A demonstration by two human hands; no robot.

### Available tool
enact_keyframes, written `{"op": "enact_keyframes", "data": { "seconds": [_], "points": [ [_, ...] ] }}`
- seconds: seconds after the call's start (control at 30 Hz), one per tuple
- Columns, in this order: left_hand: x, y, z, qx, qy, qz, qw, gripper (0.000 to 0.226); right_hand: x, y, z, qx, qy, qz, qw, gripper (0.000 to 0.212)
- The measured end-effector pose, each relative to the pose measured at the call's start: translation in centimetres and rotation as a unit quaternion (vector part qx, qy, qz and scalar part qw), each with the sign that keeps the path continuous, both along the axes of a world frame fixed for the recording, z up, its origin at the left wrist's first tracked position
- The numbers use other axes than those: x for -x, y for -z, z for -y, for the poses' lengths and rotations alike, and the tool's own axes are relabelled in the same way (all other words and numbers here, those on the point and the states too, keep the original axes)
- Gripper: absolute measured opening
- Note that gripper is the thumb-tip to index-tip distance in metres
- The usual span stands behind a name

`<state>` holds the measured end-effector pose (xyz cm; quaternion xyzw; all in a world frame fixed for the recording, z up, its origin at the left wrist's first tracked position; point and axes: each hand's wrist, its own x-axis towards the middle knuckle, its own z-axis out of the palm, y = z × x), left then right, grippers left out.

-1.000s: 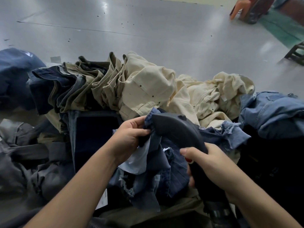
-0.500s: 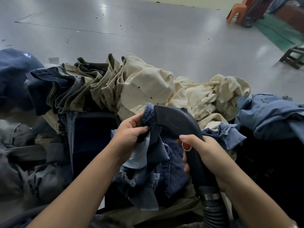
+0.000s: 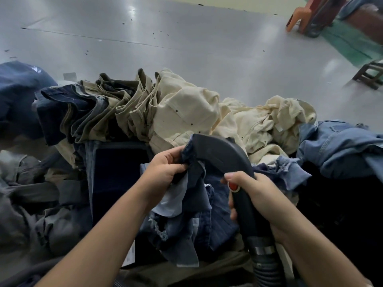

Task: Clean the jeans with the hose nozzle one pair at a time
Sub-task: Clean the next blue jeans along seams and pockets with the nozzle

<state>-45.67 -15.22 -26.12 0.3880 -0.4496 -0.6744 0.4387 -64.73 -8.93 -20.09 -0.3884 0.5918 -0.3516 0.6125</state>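
A dark blue pair of jeans (image 3: 186, 222) with frayed rips hangs bunched in front of me. My left hand (image 3: 163, 172) grips its upper edge and holds the cloth up against the mouth of the hose nozzle (image 3: 219, 152). The nozzle is black and curved, with a red button (image 3: 233, 186) on its handle and a ribbed hose (image 3: 267, 266) running down at the bottom. My right hand (image 3: 255, 193) grips the handle, thumb lying just above the red button. The nozzle's opening is hidden by the denim.
Folded khaki and dark jeans (image 3: 107, 112) are stacked behind on the left, with crumpled cream trousers (image 3: 259, 125) beside them. Light blue denim (image 3: 339, 150) lies at right, grey garments (image 3: 31, 204) at left. Grey floor (image 3: 186, 42) stretches beyond; stools (image 3: 369, 75) stand far right.
My right hand has slid down the handle, uncovering the red button. The nozzle has tipped up and its head now meets the denim that my left hand holds.
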Motion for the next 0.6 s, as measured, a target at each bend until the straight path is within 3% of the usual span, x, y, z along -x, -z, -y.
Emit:
{"op": "enact_keyframes", "data": {
  "seconds": [0.13,0.3,0.47,0.6],
  "points": [
    [0.0,-0.1,-0.2,-0.001,0.020,-0.020,1.000,0.053,1.2,-0.8,1.0,-0.015,0.058,0.040,0.997,0.023],
    [0.1,0.1,-0.2,-0.002,0.021,-0.037,0.999,0.052,0.5,0.2,-1.0,-0.004,-0.011,-0.019,1.000,0.052],
    [-0.1,0.0,-0.3,-0.004,0.019,-0.037,0.999,0.051,1.2,-0.3,1.0,0.004,0.072,-0.008,0.997,0.024],
    [-0.1,-0.1,-0.2,0.002,-0.012,-0.022,1.000,0.051,1.6,-0.2,-0.3,-0.014,0.038,0.020,0.999,0.026]
  ]
}}
